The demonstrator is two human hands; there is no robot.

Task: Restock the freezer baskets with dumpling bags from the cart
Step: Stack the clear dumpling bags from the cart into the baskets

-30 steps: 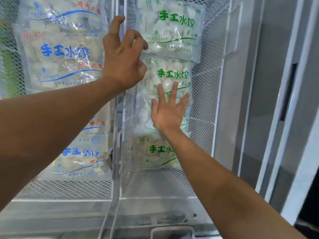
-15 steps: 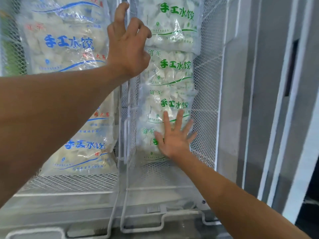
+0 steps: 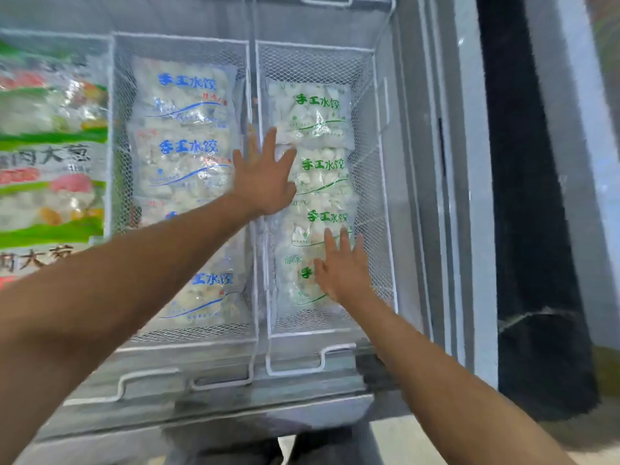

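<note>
Green-lettered dumpling bags, 4 in an overlapping row, lying in the right wire basket from far end to near end. Right hand flat on the nearest bag, fingers straight and slightly spread, pressing rather than gripping. Left hand spread wide over the divider between the 2 baskets, fingertips reaching the edge of the second bag from the far end, nothing clasped. Blue-lettered dumpling bags stacked likewise in the left wire basket. Likely step: settling and flattening the row just loaded. Next move probably calls for lifting both hands clear and turning back to the cart, not in view, for more bags, with a little room left at the near end. Further left, colourful green-banded packs, blurred. White mesh and wire handles at the near edge, grey freezer wall to the right, then a dark gap beyond.
</note>
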